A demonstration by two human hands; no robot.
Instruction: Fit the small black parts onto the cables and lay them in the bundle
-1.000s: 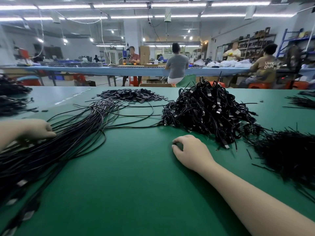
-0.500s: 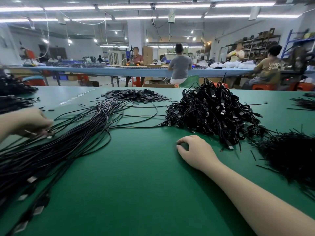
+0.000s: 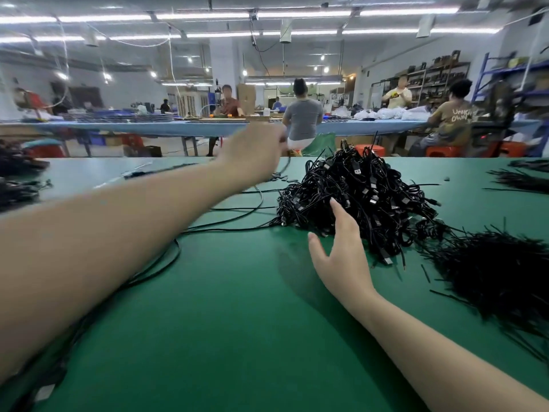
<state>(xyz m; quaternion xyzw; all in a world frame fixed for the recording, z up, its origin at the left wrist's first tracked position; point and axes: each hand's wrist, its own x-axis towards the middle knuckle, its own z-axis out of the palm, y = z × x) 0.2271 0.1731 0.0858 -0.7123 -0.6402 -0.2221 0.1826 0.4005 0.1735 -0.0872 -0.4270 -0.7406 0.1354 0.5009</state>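
Against cable pile (image 3: 356, 200), right hand (image 3: 341, 257) fingers straight, left hand (image 3: 252, 150) beyond

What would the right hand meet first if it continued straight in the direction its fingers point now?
Most likely the tangled pile of black cables: the right hand is open, its fingertips already at the pile's near edge, though depth is hard to judge.

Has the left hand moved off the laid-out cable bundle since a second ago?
Yes. The left hand has left the near-left bundle and reached forward across the green table, toward its far edge, left of the tangled cable heap. It looks blurred.
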